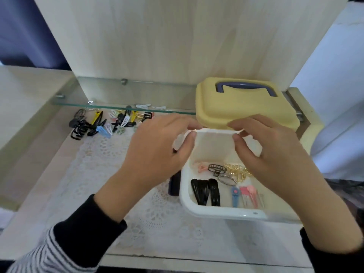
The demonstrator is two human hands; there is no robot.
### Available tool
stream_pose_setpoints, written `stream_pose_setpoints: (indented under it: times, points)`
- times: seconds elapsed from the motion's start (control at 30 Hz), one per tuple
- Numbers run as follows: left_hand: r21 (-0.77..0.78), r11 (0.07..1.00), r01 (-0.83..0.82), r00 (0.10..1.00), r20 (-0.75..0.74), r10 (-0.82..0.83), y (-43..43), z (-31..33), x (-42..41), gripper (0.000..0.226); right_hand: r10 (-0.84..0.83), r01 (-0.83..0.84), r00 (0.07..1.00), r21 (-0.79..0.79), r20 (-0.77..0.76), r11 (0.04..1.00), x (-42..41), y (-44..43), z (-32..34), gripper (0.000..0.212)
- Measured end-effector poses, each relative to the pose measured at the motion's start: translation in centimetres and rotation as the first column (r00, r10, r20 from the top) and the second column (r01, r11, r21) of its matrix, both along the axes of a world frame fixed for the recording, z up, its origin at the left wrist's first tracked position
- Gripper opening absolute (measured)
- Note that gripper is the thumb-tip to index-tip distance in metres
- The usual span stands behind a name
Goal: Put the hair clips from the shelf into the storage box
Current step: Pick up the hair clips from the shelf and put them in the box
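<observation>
A white storage box [216, 212] stands open on the shelf at the right. Inside lie black snap clips [205, 191], a gold clip [236, 171] and pink and blue clips [246, 194]. Its yellow lid [246, 107], with a purple handle, is tilted up over the box's far side. My left hand [157, 150] and my right hand [275, 154] each pinch the lid's near edge between thumb and fingers. A pile of hair clips [102, 123], black, yellow, blue and white, lies on the shelf at the far left, apart from both hands.
A glass shelf [98, 91] runs across just above the pile of clips. A white lace mat [137, 194] covers the wooden shelf under the box. A dark small bottle [174, 184] stands against the box's left wall. Wooden panels close the back and left.
</observation>
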State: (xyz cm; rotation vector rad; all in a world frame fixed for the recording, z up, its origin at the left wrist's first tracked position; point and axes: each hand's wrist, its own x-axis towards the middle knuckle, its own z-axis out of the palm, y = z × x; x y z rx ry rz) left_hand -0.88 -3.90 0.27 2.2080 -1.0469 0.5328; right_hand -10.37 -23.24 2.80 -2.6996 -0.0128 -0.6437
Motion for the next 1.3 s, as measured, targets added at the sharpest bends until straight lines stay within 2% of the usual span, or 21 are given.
stream_pose_setpoints:
  times: [0.17,0.27,0.33,0.43,0.5,0.57,0.73,0.87,1.0,1.13,1.3]
  points:
    - [-0.160,0.966,-0.203,0.979,0.005,0.206,4.3,-2.3,1.5,0.019,0.035,-0.064,0.987,0.190,0.157,0.980,1.5,7.6,0.9,0.022]
    - [-0.201,0.922,-0.329,0.944,-0.040,0.328,6.4,-3.8,2.5,0.021,0.072,-0.130,0.970,0.243,0.234,0.961,2.7,12.5,0.4,0.020]
    - [-0.179,0.900,-0.398,0.918,-0.078,0.390,7.8,-5.0,3.2,0.021,0.082,-0.141,0.972,0.264,0.221,0.954,3.6,15.4,-0.4,0.023]
    - [-0.095,0.880,-0.466,0.884,-0.103,0.457,10.1,-7.0,4.6,0.026,0.086,-0.130,0.984,0.295,0.158,0.946,5.4,18.6,-2.4,0.040]
    - [-0.037,0.854,-0.520,0.846,-0.158,0.509,11.2,-8.2,5.5,0.027,0.072,-0.103,0.992,0.310,0.108,0.945,6.7,19.9,-4.3,0.042]
    - [0.011,0.836,-0.549,0.819,-0.193,0.540,11.8,-9.2,6.4,0.030,0.020,-0.030,0.999,0.277,0.040,0.960,8.0,20.4,-6.5,0.035]
    - [0.127,0.818,-0.561,0.805,-0.149,0.575,12.9,-10.3,8.2,0.039,-0.149,0.165,0.978,0.107,-0.145,0.980,11.2,20.4,-10.4,0.060]
    - [0.204,0.795,-0.571,0.785,-0.149,0.602,13.0,-11.0,8.7,0.047,-0.227,0.251,0.955,0.111,-0.189,0.962,13.1,20.3,-11.9,0.064]
    - [0.276,0.762,-0.586,0.750,-0.173,0.639,12.9,-11.5,8.6,0.050,-0.244,0.256,0.959,0.073,-0.145,0.964,13.1,20.3,-12.9,0.062]
    - [0.310,0.746,-0.589,0.734,-0.182,0.655,13.1,-11.6,8.8,0.053,-0.221,0.222,0.975,0.025,-0.017,0.975,13.4,20.7,-12.9,0.061]
    - [0.263,0.760,-0.594,0.743,-0.183,0.644,13.0,-11.6,8.7,0.046,-0.179,0.179,0.982,0.000,0.054,0.984,15.1,21.4,-12.6,0.058]
